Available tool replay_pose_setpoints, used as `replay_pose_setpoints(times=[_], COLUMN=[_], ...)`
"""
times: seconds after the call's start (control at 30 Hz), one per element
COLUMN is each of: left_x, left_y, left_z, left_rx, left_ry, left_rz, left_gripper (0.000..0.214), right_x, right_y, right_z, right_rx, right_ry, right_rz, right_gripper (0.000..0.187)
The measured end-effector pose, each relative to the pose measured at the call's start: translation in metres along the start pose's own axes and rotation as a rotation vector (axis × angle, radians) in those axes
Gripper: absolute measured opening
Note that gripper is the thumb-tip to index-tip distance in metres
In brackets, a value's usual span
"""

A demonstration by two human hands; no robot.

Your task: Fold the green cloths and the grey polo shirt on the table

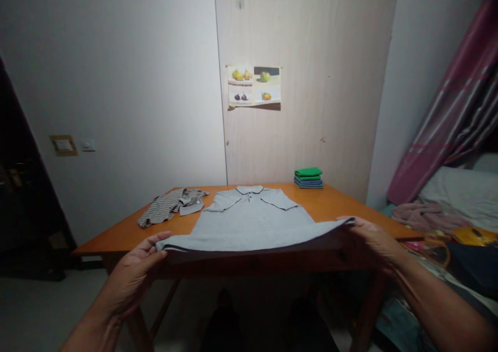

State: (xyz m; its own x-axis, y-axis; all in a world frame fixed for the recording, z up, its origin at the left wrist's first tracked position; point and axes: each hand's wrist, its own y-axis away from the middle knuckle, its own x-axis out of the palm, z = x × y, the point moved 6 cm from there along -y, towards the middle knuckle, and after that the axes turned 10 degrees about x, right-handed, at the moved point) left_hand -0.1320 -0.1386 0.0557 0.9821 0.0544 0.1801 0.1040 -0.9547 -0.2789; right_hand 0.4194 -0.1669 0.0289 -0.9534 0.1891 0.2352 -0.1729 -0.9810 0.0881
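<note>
Dim room, white wall, and a pale wood panel behind an orange table (334, 201). On that panel hangs a small sheet of fruit pictures (254, 85). A grey polo (251, 220) lies face down on the table, collar toward the wall, sleeves folded in over its back. Its hem hangs just past the near edge, lifted off the wood. The left hand (134, 271) pinches the hem's left corner, thumb on top and fingers under the cloth. The right hand (369, 238) grips the right corner the same way, fingers closed over the edge. Between them the hem is pulled taut and level. A crumpled striped shirt (171, 206) sits just left of the polo, touching it or nearly so. At the far right corner rests a folded stack (308, 178), green on top, well apart from the polo. A bed (455, 196) and a pink curtain (455, 108) fill the right side.
</note>
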Motion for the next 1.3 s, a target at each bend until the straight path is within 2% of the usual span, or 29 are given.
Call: replay_pose_setpoints(times=[0.17,0.33,0.47,0.57,0.67,0.77,0.93,1.13,1.3], left_x=[0.0,-0.004,-0.004,-0.002,-0.004,-0.007,0.008,0.031,0.048], left_y=[-0.009,-0.014,-0.017,-0.02,-0.031,-0.049,-0.088,-0.146,-0.203], left_z=[-0.006,-0.009,-0.013,-0.026,-0.036,-0.036,-0.03,-0.026,-0.019], left_rx=[0.058,0.097,0.136,0.242,0.362,0.427,0.373,0.27,0.219], left_ry=[-0.059,-0.167,-0.294,-0.459,-0.606,-0.656,-0.434,-0.246,-0.174], left_rz=[-0.002,-0.02,-0.038,-0.038,-0.046,-0.031,0.081,0.016,-0.068], left_gripper=[0.071,0.055,0.054,0.055,0.054,0.05,0.044,0.045,0.048], right_x=[0.0,-0.006,-0.008,-0.004,-0.003,-0.001,0.006,0.014,0.022], right_y=[-0.002,-0.001,-0.004,-0.005,-0.013,-0.029,-0.065,-0.125,-0.178], right_z=[0.005,0.017,0.023,0.028,0.03,0.033,0.043,0.068,0.086], right_rx=[0.005,-0.089,-0.147,-0.172,-0.166,-0.162,-0.146,-0.166,-0.15], right_ry=[-0.017,0.029,0.129,0.185,0.151,0.083,0.024,0.011,0.025], right_rz=[0.0,-0.063,-0.086,-0.089,-0.102,-0.075,-0.033,-0.058,-0.128], right_gripper=[0.027,0.036,0.041,0.043,0.042,0.037,0.028,0.019,0.015])
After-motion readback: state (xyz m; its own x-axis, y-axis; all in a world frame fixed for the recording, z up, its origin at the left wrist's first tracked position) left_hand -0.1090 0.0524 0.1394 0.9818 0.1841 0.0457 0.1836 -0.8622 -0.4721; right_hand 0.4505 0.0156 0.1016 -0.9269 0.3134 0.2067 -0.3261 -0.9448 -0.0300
